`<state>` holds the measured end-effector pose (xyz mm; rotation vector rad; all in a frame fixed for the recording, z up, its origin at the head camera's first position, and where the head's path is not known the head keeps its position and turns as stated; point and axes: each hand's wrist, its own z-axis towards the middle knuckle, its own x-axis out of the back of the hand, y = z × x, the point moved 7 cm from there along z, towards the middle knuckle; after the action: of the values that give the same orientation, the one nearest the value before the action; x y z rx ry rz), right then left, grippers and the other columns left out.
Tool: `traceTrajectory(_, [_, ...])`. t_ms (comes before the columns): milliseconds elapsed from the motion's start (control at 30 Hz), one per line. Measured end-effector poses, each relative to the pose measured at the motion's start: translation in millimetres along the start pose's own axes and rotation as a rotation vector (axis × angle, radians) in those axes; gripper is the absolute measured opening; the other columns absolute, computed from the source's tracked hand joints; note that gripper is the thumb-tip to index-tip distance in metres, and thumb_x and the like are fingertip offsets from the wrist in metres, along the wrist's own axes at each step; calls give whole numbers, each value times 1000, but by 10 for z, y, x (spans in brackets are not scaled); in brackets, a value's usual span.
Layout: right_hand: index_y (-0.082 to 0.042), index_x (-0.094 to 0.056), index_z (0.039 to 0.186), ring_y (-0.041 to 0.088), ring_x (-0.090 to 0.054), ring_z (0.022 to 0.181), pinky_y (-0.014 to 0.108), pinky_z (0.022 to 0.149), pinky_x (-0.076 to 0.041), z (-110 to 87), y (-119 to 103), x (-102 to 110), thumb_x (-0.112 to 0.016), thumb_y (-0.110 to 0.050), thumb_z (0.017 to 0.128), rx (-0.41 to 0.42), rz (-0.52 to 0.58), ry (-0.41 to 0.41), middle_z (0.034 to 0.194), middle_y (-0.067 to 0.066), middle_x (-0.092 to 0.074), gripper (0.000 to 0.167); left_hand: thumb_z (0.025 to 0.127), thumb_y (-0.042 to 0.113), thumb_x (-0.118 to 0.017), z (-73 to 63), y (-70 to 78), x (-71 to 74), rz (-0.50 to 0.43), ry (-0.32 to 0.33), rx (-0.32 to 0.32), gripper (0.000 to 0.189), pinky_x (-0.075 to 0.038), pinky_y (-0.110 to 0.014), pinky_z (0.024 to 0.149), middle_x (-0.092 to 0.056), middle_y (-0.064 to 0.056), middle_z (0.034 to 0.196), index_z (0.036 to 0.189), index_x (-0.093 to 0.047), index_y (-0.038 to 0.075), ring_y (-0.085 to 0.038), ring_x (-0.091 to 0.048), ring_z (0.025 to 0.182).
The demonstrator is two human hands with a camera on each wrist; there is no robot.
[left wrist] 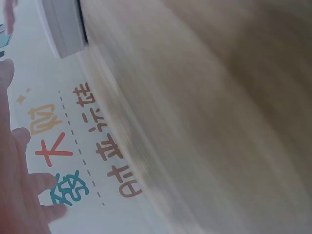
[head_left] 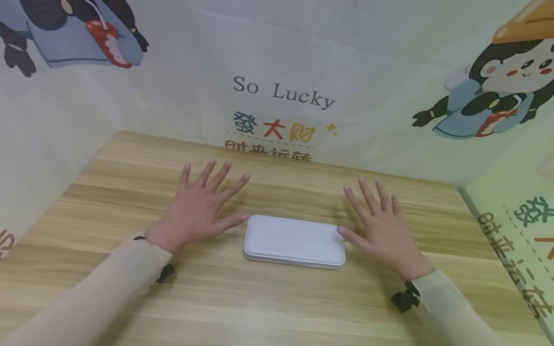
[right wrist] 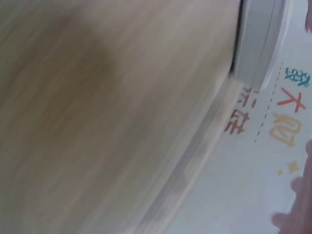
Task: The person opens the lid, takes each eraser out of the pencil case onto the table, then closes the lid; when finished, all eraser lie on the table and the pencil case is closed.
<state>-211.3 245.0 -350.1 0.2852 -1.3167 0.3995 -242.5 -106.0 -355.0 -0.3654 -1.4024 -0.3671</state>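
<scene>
A flat white case (head_left: 294,240) with rounded corners lies closed on the wooden table, in the middle of the head view. My left hand (head_left: 196,209) is spread with straight fingers at its left, the thumb tip close to the case's left corner. On the other side my right hand (head_left: 385,230) is spread too, its thumb tip over the case's right end; whether it touches cannot be told. Neither hand holds anything. The left wrist view shows the end of the case (left wrist: 63,27) at the top, and the right wrist view shows its other end (right wrist: 261,41).
The wooden table (head_left: 259,302) reaches back to a pale printed cloth (head_left: 182,86) with cartoon figures and lettering. That cloth also stands along the left and right sides. Black straps with small dark devices (head_left: 405,298) sit at the wrists, by pale sleeves.
</scene>
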Motion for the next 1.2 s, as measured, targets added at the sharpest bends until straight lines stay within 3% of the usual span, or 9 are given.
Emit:
traceTrajectory(133, [-26, -12, 170, 54, -16, 159, 73, 121, -32, 44, -157, -59, -60, -60, 100, 50, 72, -130, 177, 17, -14, 92, 98, 78, -44, -1, 38, -3, -103, -51, 8, 86, -12, -76, 127, -18, -15, 176, 168, -11, 41, -57, -23, 156])
traceTrajectory(267, [-23, -21, 169, 50, -30, 157, 67, 117, -43, 41, -346, -105, -62, -61, 98, 127, 110, -212, 174, 18, -25, 91, 97, 76, -49, -28, 134, -36, -243, -122, -28, 88, -25, -72, 126, -22, -19, 175, 169, -14, 38, -54, -32, 154])
traceTrajectory(400, [-23, -30, 166, 42, -46, 149, 63, 114, -48, 42, -529, -115, -63, -69, 93, 206, 103, -215, 167, 16, -40, 93, 91, 78, -57, -83, 270, -101, -366, -231, -93, 98, -39, -68, 120, -31, -19, 171, 169, -19, 32, -47, -40, 153])
traceTrajectory(500, [-21, -38, 163, 36, -53, 143, 60, 113, -50, 56, -645, -127, -65, -71, 91, 261, 73, -201, 159, 13, -49, 92, 86, 76, -67, -102, 385, -149, -398, -286, -156, 105, -45, -62, 118, -40, -16, 167, 168, -25, 25, -42, -46, 150])
traceTrajectory(600, [-17, -43, 161, 33, -56, 139, 56, 112, -52, 72, -735, -144, -66, -67, 92, 292, 49, -210, 154, 12, -54, 88, 84, 69, -74, -93, 482, -174, -397, -286, -205, 106, -47, -54, 119, -46, -11, 165, 167, -30, 19, -35, -52, 146])
traceTrajectory(733, [-15, -44, 160, 33, -58, 136, 54, 111, -53, 88, -810, -149, -65, -63, 92, 296, 10, -222, 152, 13, -56, 86, 83, 62, -79, -65, 571, -168, -403, -268, -212, 104, -48, -48, 118, -50, -9, 161, 165, -35, 15, -28, -56, 141])
traceTrajectory(900, [-14, -45, 159, 33, -61, 132, 50, 108, -55, 95, -848, -152, -68, -61, 89, 290, -4, -201, 149, 12, -57, 87, 82, 59, -81, -20, 691, -140, -364, -214, -220, 98, -56, -42, 107, -59, -11, 147, 156, -43, 7, -23, -63, 124])
traceTrajectory(1067, [-14, -47, 157, 34, -64, 129, 49, 103, -58, 103, -876, -148, -72, -59, 86, 283, -8, -178, 147, 13, -59, 88, 79, 58, -82, -6, 761, -139, -323, -166, -201, 90, -58, -38, 95, -63, -8, 133, 146, -50, 7, -18, -62, 109])
traceTrajectory(1200, [-12, -49, 155, 35, -66, 124, 49, 99, -60, 109, -907, -156, -73, -59, 86, 290, -37, -163, 143, 14, -62, 87, 79, 57, -81, -6, 792, -142, -289, -139, -202, 86, -59, -37, 91, -63, -8, 130, 143, -52, 7, -17, -62, 105])
